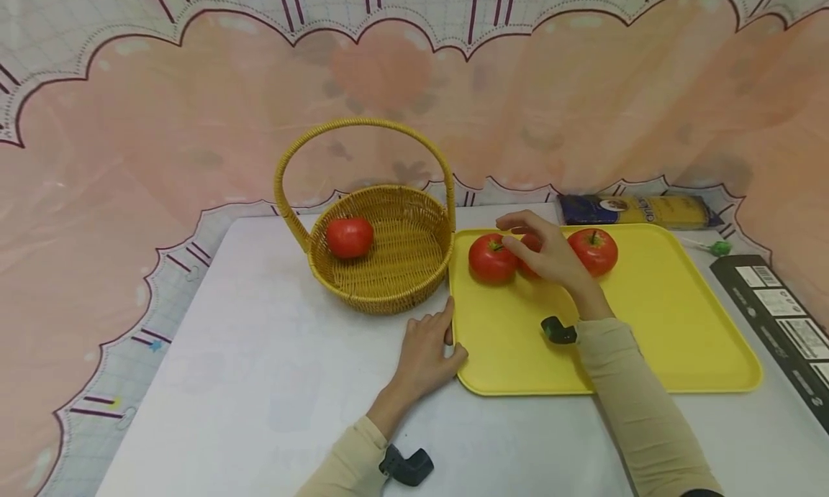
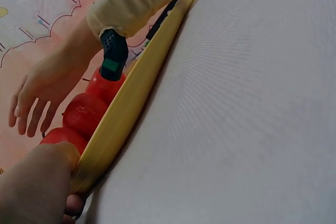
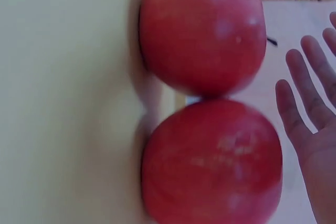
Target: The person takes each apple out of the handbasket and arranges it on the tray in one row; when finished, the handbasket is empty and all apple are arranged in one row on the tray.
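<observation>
Three red apples stand in a row on a yellow tray: the left one, the middle one partly behind my hand, and the right one. My right hand hovers over the left and middle apples, holding nothing, its fingers spread and apart from them in the right wrist view. At the tray's left edge, my left hand pinches the rim, thumb inside and a fingertip beneath. A fourth red apple lies inside the left part of a woven yellow basket.
The basket's tall arched handle rises beside the tray's back left corner. Behind the tray lies a yellow and blue packet. A green lollipop and a long black box lie to its right. A patterned curtain hangs behind.
</observation>
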Motion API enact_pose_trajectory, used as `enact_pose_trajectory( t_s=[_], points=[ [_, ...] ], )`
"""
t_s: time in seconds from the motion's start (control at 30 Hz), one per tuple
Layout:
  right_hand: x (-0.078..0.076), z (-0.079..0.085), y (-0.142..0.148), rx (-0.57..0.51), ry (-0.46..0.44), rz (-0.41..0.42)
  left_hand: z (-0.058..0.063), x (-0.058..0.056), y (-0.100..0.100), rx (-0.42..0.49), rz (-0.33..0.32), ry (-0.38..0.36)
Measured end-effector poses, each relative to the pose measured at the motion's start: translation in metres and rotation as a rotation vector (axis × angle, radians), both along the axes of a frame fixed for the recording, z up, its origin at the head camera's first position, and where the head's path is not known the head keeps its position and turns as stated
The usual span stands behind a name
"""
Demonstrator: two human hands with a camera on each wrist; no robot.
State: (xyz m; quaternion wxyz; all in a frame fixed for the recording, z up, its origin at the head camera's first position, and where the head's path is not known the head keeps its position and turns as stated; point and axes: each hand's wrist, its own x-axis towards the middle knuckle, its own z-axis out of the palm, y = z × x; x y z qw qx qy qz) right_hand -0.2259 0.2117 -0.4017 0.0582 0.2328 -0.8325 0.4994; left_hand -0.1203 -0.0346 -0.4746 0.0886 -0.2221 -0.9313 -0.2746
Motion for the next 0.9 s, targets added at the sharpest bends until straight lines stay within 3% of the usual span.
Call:
enact_pose_trajectory(
  t_s=[0.17,0.37,0.5,0.7,0.9],
  points=[
    [-0.002,0.007,-0.014,0.038,-0.003,0.056,-0.001,0.000,0.001,-0.003,0.002,0.007],
    [0.004,0.033,-0.038,0.089,-0.009,0.201,0.000,0.000,0.000,-0.001,0.005,0.001],
    [-0.007,0.026,-0.048,0.109,0.000,0.263,0.001,0.001,0.000,-0.003,0.008,-0.007],
    [-0.019,0.020,-0.061,0.148,0.100,0.364,0.002,0.002,0.000,-0.010,0.012,-0.012],
    [-0.027,0.023,-0.075,0.223,0.162,0.394,0.002,0.002,0.000,-0.015,0.009,-0.005]
  ],
)
